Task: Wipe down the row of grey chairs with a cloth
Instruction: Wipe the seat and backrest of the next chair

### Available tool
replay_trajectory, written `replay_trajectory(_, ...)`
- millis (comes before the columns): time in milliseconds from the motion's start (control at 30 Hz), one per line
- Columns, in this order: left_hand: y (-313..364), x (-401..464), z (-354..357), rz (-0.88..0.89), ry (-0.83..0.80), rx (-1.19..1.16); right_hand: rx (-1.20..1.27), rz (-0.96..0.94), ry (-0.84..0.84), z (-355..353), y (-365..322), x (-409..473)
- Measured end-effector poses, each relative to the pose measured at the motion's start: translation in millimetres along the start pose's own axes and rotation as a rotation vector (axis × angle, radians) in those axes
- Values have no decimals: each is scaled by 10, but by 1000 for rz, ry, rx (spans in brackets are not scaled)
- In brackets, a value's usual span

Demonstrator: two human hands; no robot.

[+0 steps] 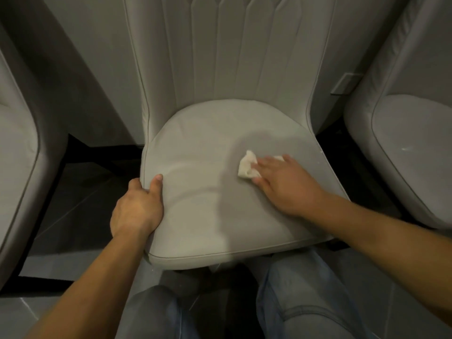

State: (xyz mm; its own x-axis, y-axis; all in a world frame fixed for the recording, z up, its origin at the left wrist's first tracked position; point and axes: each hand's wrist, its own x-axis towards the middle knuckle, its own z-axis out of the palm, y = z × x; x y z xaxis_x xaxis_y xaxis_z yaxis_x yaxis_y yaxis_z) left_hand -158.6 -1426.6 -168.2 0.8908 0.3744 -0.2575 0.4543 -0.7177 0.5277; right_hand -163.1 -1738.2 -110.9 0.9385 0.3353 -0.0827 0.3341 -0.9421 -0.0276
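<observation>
A grey upholstered chair (pixel 208 148) with a ribbed backrest stands straight ahead, its rounded seat cushion facing me. My right hand (pixel 283 184) lies flat on the right part of the seat and presses a small crumpled white cloth (pixel 247 165) against it with straight fingers. The cloth sticks out to the left of my fingertips. My left hand (pixel 137 206) grips the seat's left front edge, thumb on top and fingers curled under the rim.
A second grey chair (pixel 17 143) stands close on the left and a third (pixel 411 133) on the right. Dark floor shows in the gaps between them. My knees in blue jeans (pixel 305 302) are just below the seat's front edge.
</observation>
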Motion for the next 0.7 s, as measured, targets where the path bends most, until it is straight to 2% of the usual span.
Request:
replay_trajectory(133, 2, -7, -16, -2, 7, 5, -52, 4, -83, 60, -195, -633)
replay_trajectory(233, -1, -21, -22, -6, 6, 27, -21, 50, -151, 131, -229, -626)
replay_trajectory(400, 22, -32, -23, -11, 47, 51, 108, 159, -107, 227, -118, 50)
replay_trajectory(700, 23, -12, -10, 1, 68, 92, 97, 282, -12, 126, 535, 1289)
